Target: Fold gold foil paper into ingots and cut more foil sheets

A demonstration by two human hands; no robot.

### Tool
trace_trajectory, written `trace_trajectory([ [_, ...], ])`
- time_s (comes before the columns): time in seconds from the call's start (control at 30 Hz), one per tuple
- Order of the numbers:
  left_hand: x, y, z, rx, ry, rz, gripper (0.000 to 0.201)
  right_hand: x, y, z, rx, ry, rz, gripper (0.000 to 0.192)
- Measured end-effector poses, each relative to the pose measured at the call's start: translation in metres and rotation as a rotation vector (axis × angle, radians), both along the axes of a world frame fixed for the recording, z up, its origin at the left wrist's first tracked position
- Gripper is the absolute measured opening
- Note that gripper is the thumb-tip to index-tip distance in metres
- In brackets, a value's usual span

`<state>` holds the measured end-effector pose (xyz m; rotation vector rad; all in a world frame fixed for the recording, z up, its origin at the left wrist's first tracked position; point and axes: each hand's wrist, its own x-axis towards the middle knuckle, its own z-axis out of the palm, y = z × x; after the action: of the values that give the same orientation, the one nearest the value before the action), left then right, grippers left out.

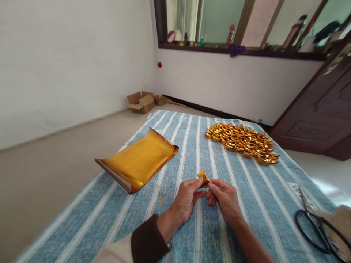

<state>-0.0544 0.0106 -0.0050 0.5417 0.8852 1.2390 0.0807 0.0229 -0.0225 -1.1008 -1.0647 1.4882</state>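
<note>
Both forearms come in from the near edge of the striped cloth (246, 204), a dark cuff on the left one. Fingers (197, 183) of the left hand (186, 201) and those of the right hand (225, 199) are pinched narrow on one small folded gold paper piece (204, 176), held between the two hands just above the cloth, near its middle. The piece rises up and away from the fingertips, its point tilted toward the far edge; both hands are equally close, the left gripping its lower left side, the right its lower right.

Left of the hands, near the cloth's left edge, lies a stack of gold foil sheets (138, 160), its ends curling upward. Toward the far right corner sits a heap of folded gold ingots (244, 142), packed touching one another. Black-handled scissors (315, 223) lie at the right edge. Off the cloth, on the floor by the far wall, stands an open cardboard box (141, 102); what it holds is too small to tell.
</note>
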Motion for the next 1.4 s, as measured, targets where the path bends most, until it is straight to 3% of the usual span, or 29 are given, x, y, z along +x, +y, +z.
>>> trace_trajectory([
  [0.7, -0.002, 0.001, 0.003, 0.021, 0.035, -0.016, 0.023, -0.002, 0.002, 0.004, -0.019, 0.073, 0.001, 0.042],
  [0.9, -0.005, 0.007, 0.002, -0.030, -0.008, 0.004, 0.023, 0.002, 0.005, 0.006, -0.008, 0.090, -0.011, 0.041],
  [1.13, -0.005, 0.016, 0.009, -0.103, 0.008, 0.041, 0.005, 0.006, 0.014, 0.010, 0.028, 0.048, -0.021, 0.041],
  [1.4, -0.004, 0.021, 0.013, -0.106, 0.019, 0.028, 0.006, 0.008, 0.017, 0.009, 0.045, 0.045, 0.022, 0.042],
])
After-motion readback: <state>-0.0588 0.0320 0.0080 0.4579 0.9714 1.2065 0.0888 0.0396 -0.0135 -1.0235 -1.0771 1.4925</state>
